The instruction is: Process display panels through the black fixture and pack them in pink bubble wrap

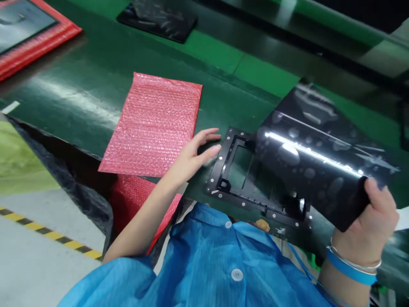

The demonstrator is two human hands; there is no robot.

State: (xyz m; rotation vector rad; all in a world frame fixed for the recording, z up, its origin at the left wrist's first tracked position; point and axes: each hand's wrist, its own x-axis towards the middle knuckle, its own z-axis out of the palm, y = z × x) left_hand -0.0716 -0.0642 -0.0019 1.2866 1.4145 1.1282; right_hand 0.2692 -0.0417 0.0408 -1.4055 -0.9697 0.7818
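My right hand (377, 213) grips the near right corner of a glossy black panel (306, 157) covered with bubbled clear film. The panel is tilted and hides part of a black frame (230, 194) that lies on the green table with round pale dots along its rim. My left hand (198, 153) is just left of the frame, its fingers apart and nothing in it. A pink bubble-wrap pouch (153, 123) lies flat on the table beside that hand, partly behind the left forearm.
More pink bubble wrap (137, 192) sits in a dark-lined container (92, 204) below the table edge. A red-wrapped screen (25, 32) is at the upper left. Another black panel (156, 19) lies at the far side of the green table (76, 89).
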